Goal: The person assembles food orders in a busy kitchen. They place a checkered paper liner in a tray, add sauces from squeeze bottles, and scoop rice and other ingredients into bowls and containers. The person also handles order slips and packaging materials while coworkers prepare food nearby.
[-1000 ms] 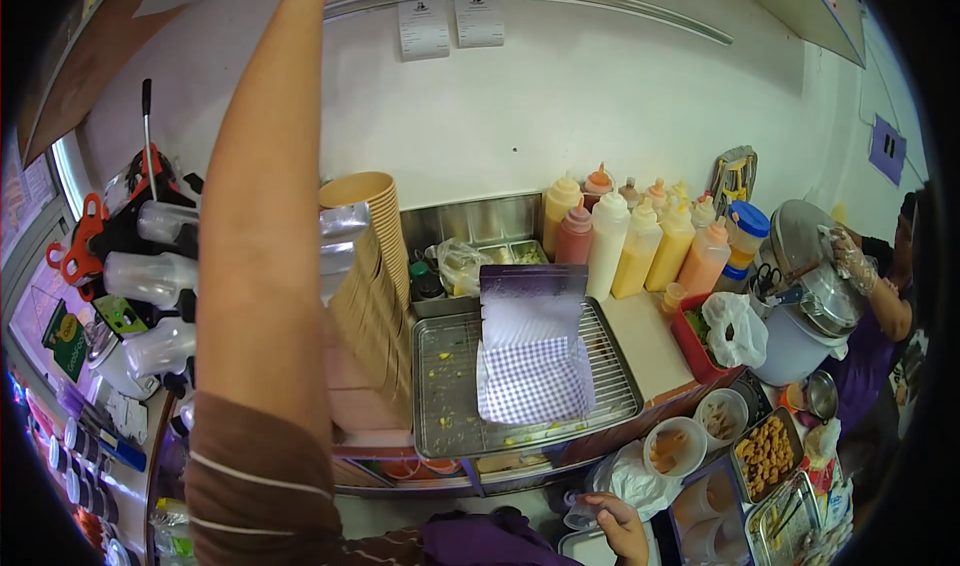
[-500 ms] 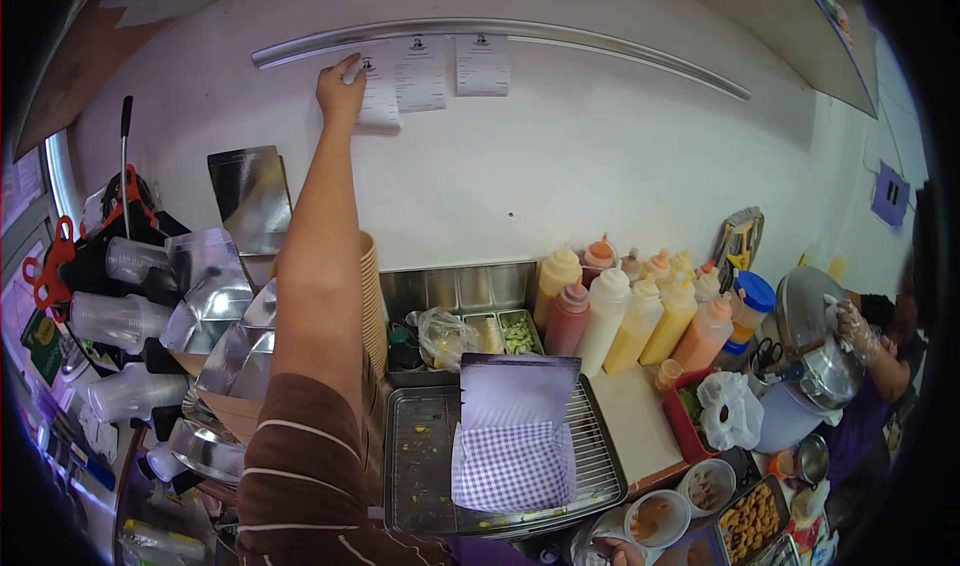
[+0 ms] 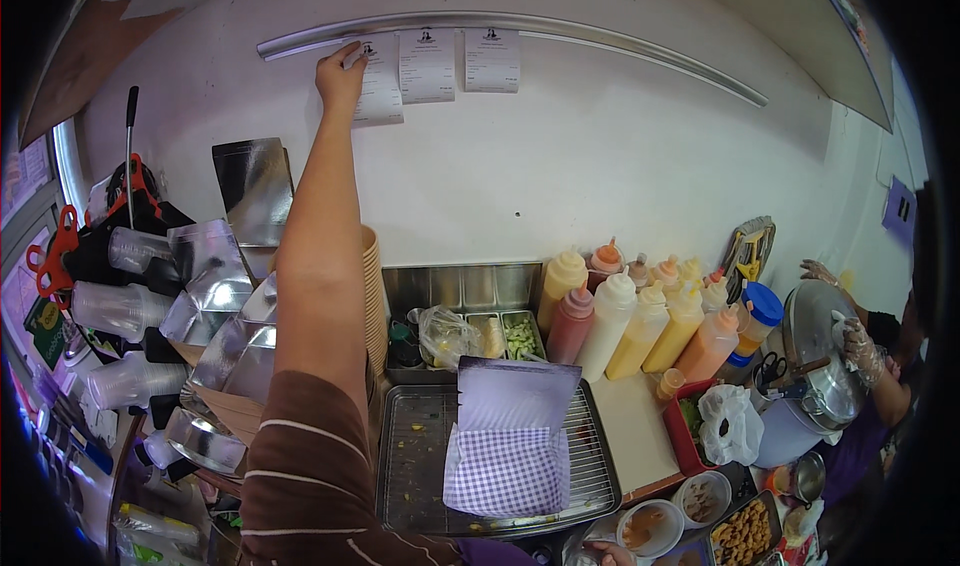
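High on the white wall, my left hand (image 3: 340, 78) pinches the upper part of a printed paper order slip (image 3: 381, 101) at the metal rail (image 3: 560, 28). Two similar slips hang to the right of it, a middle slip (image 3: 427, 68) and a right-hand slip (image 3: 492, 63). Only a bit of my right hand (image 3: 608, 554) shows at the bottom edge, beside a tub of brown sauce (image 3: 648, 528); its fingers are mostly cut off. Below my left arm, a box lined with purple checked paper (image 3: 505, 471) stands with its lid up on a dark tray with a wire rack (image 3: 415, 466).
Several squeeze bottles (image 3: 610, 316) stand right of centre, near a red bin (image 3: 684, 436). Silver-lined boxes (image 3: 215, 286) and clear cups (image 3: 125, 308) crowd the left. At the far right, a co-worker's gloved hand (image 3: 862, 351) touches a large metal lid (image 3: 820, 316).
The held slip's lower end hangs flatter against the wall now. My left hand stays at the rail. The co-worker's other gloved hand has come into view behind the metal lid.
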Motion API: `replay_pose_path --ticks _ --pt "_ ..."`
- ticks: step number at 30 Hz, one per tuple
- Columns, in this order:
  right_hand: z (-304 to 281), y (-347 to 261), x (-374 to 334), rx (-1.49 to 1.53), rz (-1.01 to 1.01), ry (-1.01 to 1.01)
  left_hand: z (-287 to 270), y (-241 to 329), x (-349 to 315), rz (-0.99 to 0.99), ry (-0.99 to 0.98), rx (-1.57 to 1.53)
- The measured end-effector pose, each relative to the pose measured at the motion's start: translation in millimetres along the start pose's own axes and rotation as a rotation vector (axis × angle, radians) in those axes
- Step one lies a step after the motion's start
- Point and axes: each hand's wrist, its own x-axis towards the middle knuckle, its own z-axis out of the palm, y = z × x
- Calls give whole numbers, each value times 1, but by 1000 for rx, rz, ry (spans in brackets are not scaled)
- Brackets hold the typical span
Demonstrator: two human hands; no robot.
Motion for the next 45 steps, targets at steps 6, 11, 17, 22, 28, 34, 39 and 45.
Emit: replay_pose_path --ticks 6,11,17,22,28,34,39,45 --pt "-3 4 -4 20 21 -10 -1 6 7 73 27 35" --pt "-7 12 -2 8 -6 -46 -2 27 13 232 211 300" --pt "-5 2 -3 -37 28 -8 45 92 -13 629 -4 144" --pt "-13 -1 -2 15 46 20 109 126 -63 680 -238 197" --pt "-24 7 -16 35 90 163 175 192 -108 668 -230 257" --pt "-35 15 -17 -18 40 239 222 228 -132 661 -212 274" --pt "-40 29 -18 63 67 252 164 226 -112 589 -24 148" --pt "-46 21 -1 6 63 102 57 130 -71 -230 57 373"
